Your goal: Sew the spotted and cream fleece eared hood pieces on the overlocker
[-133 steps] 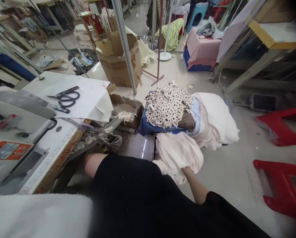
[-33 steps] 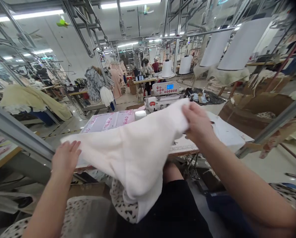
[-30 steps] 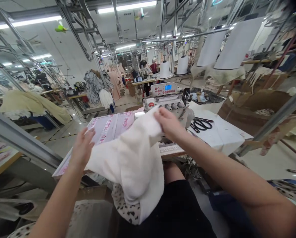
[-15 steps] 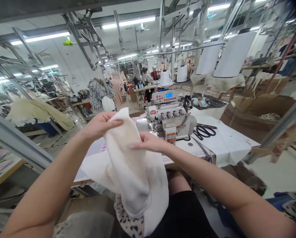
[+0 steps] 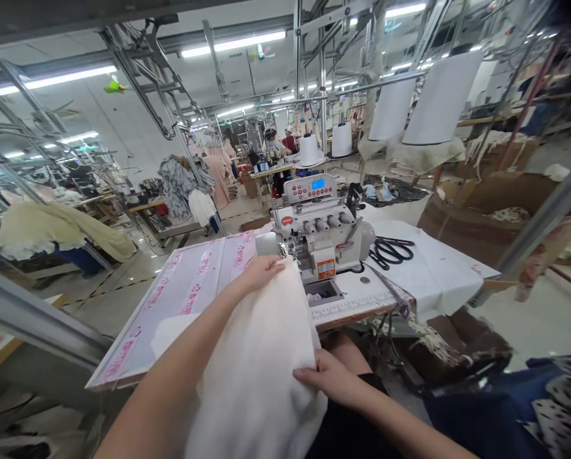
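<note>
A cream fleecy fabric piece (image 5: 266,357) hangs from the sewing machine's edge down over my lap. My left hand (image 5: 262,273) pinches its top end close to the needle area of the overlock sewing machine (image 5: 326,233). Lower down, my right hand (image 5: 331,376) grips the right edge of the same fabric, thumb on top and fingers behind it. The fabric's far tip lies at or just before the presser foot; whether it is under the foot I cannot tell. The lower end runs out of view.
A pale table top with pink print (image 5: 185,287) extends left of the machine. Black looped cord (image 5: 393,253) lies on white cloth at right. Large white thread cones (image 5: 443,99) stand above. A brown carton (image 5: 477,210) is at far right, and people sit at machines behind.
My left hand has moved forward and right with the fabric's end, up to the machine. My right hand has dropped lower along its edge. The fabric is now stretched out, and the table shows.
</note>
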A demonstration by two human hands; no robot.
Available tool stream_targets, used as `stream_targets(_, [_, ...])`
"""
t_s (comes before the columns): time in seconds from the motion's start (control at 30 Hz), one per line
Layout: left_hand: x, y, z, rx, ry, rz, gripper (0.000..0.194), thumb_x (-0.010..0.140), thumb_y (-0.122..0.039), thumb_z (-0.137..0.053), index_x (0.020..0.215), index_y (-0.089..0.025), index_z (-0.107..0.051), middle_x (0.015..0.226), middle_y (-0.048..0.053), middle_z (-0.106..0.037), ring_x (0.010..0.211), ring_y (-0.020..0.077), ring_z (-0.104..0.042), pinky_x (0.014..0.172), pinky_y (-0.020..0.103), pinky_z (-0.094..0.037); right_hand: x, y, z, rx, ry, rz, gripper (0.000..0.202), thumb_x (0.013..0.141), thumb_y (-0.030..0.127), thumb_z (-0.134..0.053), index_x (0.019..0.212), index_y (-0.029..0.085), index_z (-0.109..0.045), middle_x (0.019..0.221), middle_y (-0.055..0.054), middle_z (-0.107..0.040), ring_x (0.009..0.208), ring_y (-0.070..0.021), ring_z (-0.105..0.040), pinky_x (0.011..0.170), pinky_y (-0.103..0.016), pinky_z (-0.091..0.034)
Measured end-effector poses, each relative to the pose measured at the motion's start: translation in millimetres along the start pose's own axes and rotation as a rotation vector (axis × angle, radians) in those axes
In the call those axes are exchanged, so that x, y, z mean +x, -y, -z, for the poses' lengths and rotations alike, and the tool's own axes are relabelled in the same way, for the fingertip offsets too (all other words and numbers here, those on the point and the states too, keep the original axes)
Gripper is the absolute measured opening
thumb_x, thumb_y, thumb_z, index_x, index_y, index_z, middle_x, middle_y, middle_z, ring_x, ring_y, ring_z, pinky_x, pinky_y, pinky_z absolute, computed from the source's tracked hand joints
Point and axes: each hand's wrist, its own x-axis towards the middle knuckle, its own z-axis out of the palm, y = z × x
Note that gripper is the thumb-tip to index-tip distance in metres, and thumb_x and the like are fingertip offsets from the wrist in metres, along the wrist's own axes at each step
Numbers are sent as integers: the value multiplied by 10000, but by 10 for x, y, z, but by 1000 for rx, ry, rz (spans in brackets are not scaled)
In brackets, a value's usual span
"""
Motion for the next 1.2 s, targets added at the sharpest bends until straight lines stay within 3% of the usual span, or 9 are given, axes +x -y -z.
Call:
stream_targets(0.1, [-23,-19,-121,8,-41,1,260,799,-363,-411,645,-161,-468,602,-17,-451,598,131,-421,573,245,-284,25,-217,95,-28,-154,61,399,780,445,-533,1037,149,-609,1022,-86,-639,975,-272,-563,864,-408,-437])
stream_targets(0.2, [2,-34,-100,0,-54,33,245,783,-378,-431,701,-169,-529,660,-21,-517,650,137,-466,606,238,-311,30,-191,145,-129,-293,195,378,857,385,-428,1170,184,-499,1120,-82,-584,1062,-240,-510,926,-381,-392])
stream_targets(0.33, [112,45,-129,9,-86,127,222,708,-396,-523,707,-174,-534,662,-31,-532,648,140,-483,596,231,-326,93,-82,245,-502,-392,264,181,855,261,-416,861,193,-584,885,-63,-604,861,-220,-544,789,-347,-441])
stream_targets(0.43, [179,108,-171,20,-89,162,235,687,-406,-546,694,-174,-516,660,-33,-526,644,138,-481,584,227,-327,200,-5,356,-777,-518,383,74,795,188,-500,752,183,-560,1048,-102,-530,987,-255,-464,849,-390,-382])
stream_targets(0.5, [184,111,-173,24,-71,152,228,714,-400,-517,684,-174,-508,659,-36,-521,649,133,-478,592,225,-328,269,41,404,-829,-492,397,80,776,177,-533,696,178,-529,1010,-97,-538,950,-242,-470,820,-372,-384])
stream_targets(0.63, [87,31,-137,41,-38,122,213,792,-359,-416,709,-182,-501,654,-37,-511,642,127,-470,596,230,-323,298,39,347,-702,-337,282,226,794,201,-520,586,176,-435,633,1,-487,638,-146,-462,596,-250,-367])
stream_targets(0.87, [-18,-61,-151,64,-9,118,173,805,-306,-395,751,-186,-508,696,-24,-537,658,138,-483,602,239,-333,231,-177,162,-378,-267,207,191,824,260,-476,671,155,-520,636,13,-481,593,-112,-412,541,-217,-305])
stream_targets(1.2, [24,-22,-214,75,-47,177,144,794,-310,-425,770,-200,-515,706,-33,-536,668,136,-491,623,246,-348,309,-222,166,-286,-266,151,232,811,302,-483,640,147,-507,591,23,-433,559,-105,-375,516,-218,-283])
